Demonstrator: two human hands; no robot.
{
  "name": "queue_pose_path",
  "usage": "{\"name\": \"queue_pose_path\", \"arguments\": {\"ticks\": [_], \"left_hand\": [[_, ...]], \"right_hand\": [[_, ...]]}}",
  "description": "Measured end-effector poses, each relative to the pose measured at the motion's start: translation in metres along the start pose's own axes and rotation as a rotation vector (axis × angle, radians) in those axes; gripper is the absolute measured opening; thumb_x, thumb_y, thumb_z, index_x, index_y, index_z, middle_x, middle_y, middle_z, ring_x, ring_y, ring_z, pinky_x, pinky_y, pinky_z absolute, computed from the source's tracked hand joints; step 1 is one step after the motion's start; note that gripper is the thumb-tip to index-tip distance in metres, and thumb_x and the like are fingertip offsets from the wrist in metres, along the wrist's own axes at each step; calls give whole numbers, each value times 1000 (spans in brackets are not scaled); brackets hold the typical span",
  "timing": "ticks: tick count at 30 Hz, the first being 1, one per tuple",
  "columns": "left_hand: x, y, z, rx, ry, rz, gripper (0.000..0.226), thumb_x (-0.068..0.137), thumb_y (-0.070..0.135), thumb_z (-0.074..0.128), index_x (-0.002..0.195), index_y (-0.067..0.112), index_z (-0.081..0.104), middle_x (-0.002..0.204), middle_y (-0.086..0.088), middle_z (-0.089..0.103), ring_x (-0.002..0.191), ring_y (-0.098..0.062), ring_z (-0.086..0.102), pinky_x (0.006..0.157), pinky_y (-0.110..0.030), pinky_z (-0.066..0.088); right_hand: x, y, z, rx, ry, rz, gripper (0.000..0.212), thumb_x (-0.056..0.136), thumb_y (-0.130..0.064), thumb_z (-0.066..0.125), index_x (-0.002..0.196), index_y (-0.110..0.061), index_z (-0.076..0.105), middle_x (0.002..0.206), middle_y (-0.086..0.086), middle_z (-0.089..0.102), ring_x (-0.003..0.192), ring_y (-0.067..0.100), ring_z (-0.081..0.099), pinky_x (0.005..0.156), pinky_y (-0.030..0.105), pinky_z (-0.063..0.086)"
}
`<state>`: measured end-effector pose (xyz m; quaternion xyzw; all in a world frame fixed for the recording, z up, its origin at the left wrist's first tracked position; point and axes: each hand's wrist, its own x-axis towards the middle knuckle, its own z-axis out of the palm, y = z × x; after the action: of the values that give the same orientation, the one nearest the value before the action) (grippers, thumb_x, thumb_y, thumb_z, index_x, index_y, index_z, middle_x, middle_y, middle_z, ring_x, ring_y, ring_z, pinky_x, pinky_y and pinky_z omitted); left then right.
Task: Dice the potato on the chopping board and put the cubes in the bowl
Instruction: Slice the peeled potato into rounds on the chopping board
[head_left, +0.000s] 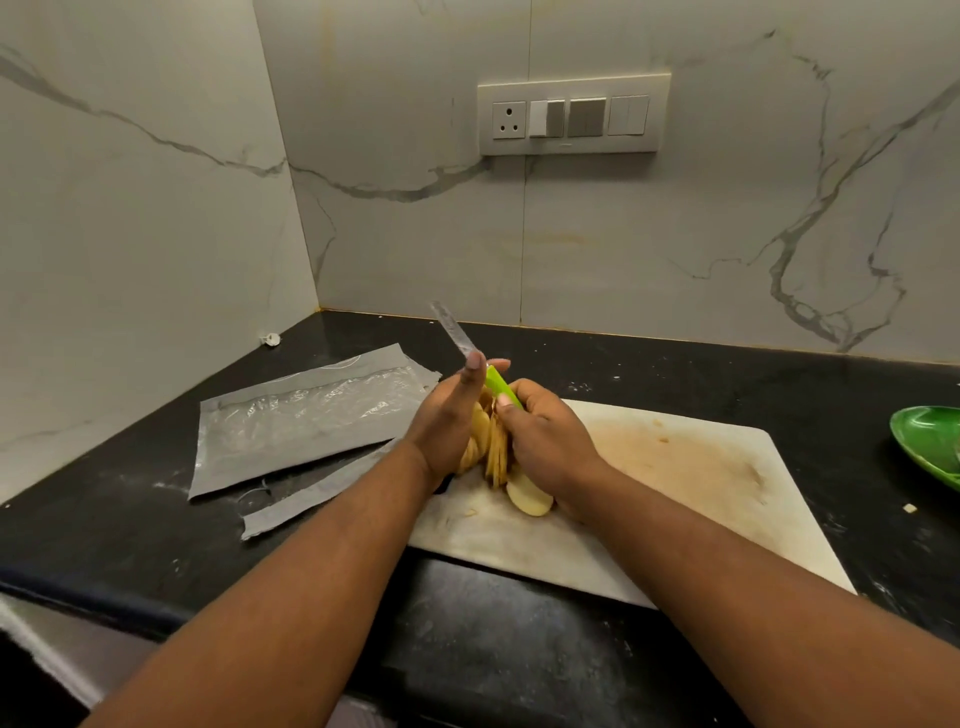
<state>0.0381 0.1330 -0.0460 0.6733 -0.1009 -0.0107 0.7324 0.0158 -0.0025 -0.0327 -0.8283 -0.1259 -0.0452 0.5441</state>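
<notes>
1. Fingers of the right hand (545, 441) are curled round the green handle of a knife (496, 384), whose blade points up and away to the far left, off the board.
2. Straight fingers of the left hand (449, 421) lie flat against the left side of the potato slices (488, 447), with the fingertips reaching up beside the base of the blade.
3. Both hands press the slices together between them, standing on edge at the near-left part of the chopping board (675, 467); the hands hide most of the stack.
4. One slice (530, 499) lies flat on the board just near of the stack, partly under the right wrist.
5. The board is white with a brownish stain across its middle, and rests on a dark countertop (519, 649).
6. A green bowl (930, 447) sits at the far right edge of view, well apart from the board and cut off by the frame; whether it holds any cubes cannot be told.
7. Left of the board lie a clear plastic bag (311, 415) on grey paper and a torn grey strip (322, 493), touching the left forearm's side of the board.
8. On the marble wall behind, a switch panel (571, 114) with one socket is mounted.
9. A small pale scrap (909, 508) lies on the countertop right of the board.
</notes>
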Motion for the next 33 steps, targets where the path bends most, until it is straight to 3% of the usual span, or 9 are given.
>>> {"name": "queue_pose_path", "arguments": {"ticks": [6,9,11,14,16,19,23,28,33], "left_hand": [[-1,2,-7,123,98,47,86,72,91,54,118,20,72,116,-14,75,115,-30,70,108,-57,49],[-4,2,-12,147,100,16,94,68,96,47,116,20,75,115,-14,76,115,-31,70,109,-58,48],[-5,2,-13,134,104,5,98,66,101,44,114,23,77,124,-16,72,123,-34,65,112,-61,44],[-8,8,-12,136,154,17,102,54,109,37,113,36,78,144,-10,61,141,-28,49,119,-55,33],[-9,10,-11,132,181,24,108,61,106,28,124,30,73,146,-3,61,142,-24,46,122,-50,29],[-7,11,-11,127,200,15,96,78,89,17,128,27,70,145,1,61,144,-27,45,125,-53,26],[-8,11,-10,142,205,-1,94,77,89,16,126,30,70,146,1,60,145,-28,44,124,-53,27],[-12,11,-8,189,171,31,96,67,97,19,118,35,72,143,1,61,143,-26,46,123,-55,29],[-10,9,-9,211,159,10,89,75,94,19,114,36,74,142,-2,63,140,-24,50,120,-58,33]], "right_hand": [[1,-1,-2,50,-136,-12,22,106,-31,43,96,-21,61,84,4,64,79,19,58,80,50,51],[3,2,-5,66,-138,5,23,105,-31,45,96,-19,62,82,4,64,76,17,57,80,51,52],[3,5,-7,91,-90,30,25,103,-34,46,97,-17,62,84,4,63,77,20,58,81,54,52],[2,9,-11,118,-43,67,33,91,-49,45,98,-23,64,98,8,69,95,32,64,86,60,53],[1,11,-15,125,-34,85,35,88,-53,44,98,-27,65,99,7,70,98,33,65,87,61,53],[-3,10,-22,115,-6,103,29,95,-48,46,99,-27,66,102,6,69,100,30,64,90,60,52],[-4,7,-28,87,43,149,23,105,-36,44,103,-24,63,107,6,66,102,28,62,92,55,54],[-1,5,-37,-54,145,149,19,103,-31,46,93,-22,59,96,10,65,93,30,64,82,54,57],[-2,7,-34,48,25,186,19,105,-33,46,100,-20,60,102,9,68,94,26,70,84,50,60]]}}
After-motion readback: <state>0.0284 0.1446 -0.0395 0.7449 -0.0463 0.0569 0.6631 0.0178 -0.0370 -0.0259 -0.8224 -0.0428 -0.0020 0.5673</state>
